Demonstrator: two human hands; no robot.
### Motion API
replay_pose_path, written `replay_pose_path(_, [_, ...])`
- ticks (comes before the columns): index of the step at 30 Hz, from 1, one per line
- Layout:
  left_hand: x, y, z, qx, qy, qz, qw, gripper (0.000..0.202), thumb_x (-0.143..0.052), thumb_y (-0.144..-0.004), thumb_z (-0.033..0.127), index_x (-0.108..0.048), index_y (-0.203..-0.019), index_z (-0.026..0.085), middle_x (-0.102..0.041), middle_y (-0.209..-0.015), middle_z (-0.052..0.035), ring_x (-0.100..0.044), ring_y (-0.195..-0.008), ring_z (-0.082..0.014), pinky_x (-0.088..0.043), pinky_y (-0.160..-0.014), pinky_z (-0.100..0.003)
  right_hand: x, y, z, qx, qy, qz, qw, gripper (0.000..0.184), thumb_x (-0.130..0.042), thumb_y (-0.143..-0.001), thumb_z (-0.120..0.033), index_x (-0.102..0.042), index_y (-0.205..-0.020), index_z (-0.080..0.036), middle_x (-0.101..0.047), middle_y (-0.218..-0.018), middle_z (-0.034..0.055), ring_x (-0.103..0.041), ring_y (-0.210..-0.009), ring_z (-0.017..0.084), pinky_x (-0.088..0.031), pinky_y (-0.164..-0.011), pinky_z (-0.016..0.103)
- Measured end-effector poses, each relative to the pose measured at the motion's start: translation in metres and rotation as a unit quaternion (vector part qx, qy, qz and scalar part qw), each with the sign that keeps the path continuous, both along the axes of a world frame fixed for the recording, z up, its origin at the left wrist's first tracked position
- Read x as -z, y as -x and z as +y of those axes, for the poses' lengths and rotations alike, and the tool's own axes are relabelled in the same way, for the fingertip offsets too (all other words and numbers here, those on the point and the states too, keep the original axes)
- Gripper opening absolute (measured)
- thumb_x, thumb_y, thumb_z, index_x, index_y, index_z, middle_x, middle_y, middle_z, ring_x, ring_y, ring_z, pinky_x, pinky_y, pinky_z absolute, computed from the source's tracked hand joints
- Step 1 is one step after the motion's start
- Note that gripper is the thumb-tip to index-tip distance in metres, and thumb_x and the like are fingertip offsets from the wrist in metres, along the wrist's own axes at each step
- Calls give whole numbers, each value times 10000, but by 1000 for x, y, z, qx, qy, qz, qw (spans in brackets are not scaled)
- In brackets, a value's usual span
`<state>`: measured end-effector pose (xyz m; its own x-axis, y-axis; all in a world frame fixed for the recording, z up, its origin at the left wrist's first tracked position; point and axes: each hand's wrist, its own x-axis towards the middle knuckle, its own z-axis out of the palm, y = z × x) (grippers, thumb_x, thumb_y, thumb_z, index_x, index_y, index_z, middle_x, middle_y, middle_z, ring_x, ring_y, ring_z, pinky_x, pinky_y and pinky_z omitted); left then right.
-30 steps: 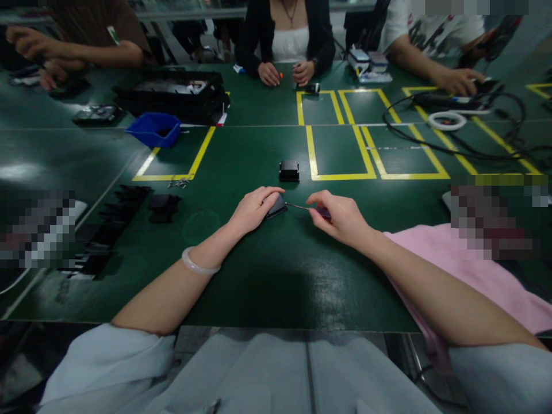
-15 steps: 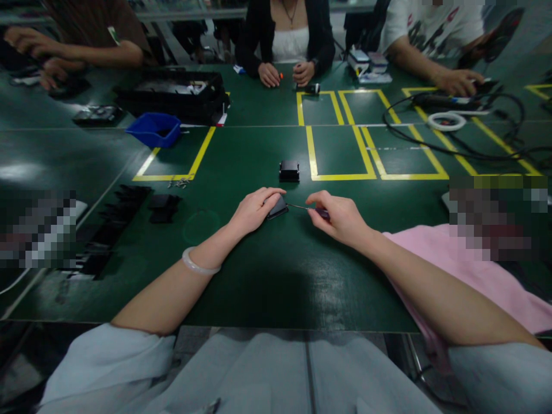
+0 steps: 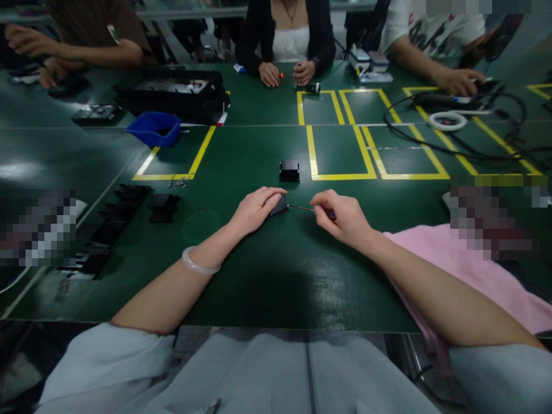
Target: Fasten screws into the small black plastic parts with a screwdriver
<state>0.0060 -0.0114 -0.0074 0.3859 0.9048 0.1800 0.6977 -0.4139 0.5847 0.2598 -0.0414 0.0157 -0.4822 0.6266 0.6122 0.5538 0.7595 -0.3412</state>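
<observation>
My left hand [image 3: 257, 208] presses a small black block-shaped part [image 3: 278, 208] down on the green table, its fingers closed over the top and partly hiding it. In my right hand [image 3: 342, 215] is a screwdriver [image 3: 330, 213] with a dark purplish handle, gripped between bent fingers. Its thin metal shaft [image 3: 301, 207] points left, and the tip meets or nearly meets the right side of the part. A similar black part [image 3: 289, 171] stands just beyond my hands.
Black parts [image 3: 163, 207] and small screws [image 3: 179, 182] lie left, near a blue bin [image 3: 155, 129] and a black tray [image 3: 172, 95]. A pink cloth [image 3: 425, 244] lies under my right forearm. Cables [image 3: 452, 150] sprawl at far right. Co-workers' hands rest across the table.
My right hand has shifted slightly right with the screwdriver, and its grip has turned a little. My left hand and the black part stay almost in place.
</observation>
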Motion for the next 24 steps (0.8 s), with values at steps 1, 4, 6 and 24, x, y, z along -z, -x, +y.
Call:
replay_pose_path(1, [0,0,-1,1,-2,1,1000,442,-353,-1057,434,-678,-1269,224,-694,-1152,-64,-645,-1078,-229,-462,-948,-353,0,0,0,-2,0,-1,1000,121,-482,-944,-225,-588,-998,-201,-625,-673,-18,-582,-559,126,-437,-591,243])
replay_pose_path(4, [-2,-1,-2,2,-6,5,1000,436,-351,-1057,422,-676,-1267,220,-690,-1153,-61,-641,-1091,-225,-463,-957,-350,1,0,1,-12,-6,0,1000,116,-484,-945,-219,-583,-1001,-198,-622,-673,-20,-576,-546,120,-432,-577,236])
replay_pose_path(6, [-2,-2,-3,1,-9,8,1000,431,-352,-1057,418,-676,-1264,224,-689,-1148,-58,-641,-1090,-222,-465,-954,-346,2,0,1,-14,-7,1,1000,116,-485,-947,-214,-583,-1005,-195,-620,-673,-21,-580,-546,120,-433,-575,234])
replay_pose_path(24, [-6,-6,-11,-12,-29,37,999,414,-373,-1059,418,-655,-1300,235,-672,-1158,-58,-644,-1076,-225,-486,-937,-343,0,0,-1,4,8,-6,1000,159,-496,-995,-306,-593,-1038,-189,-631,-678,-14,-582,-550,129,-414,-579,242])
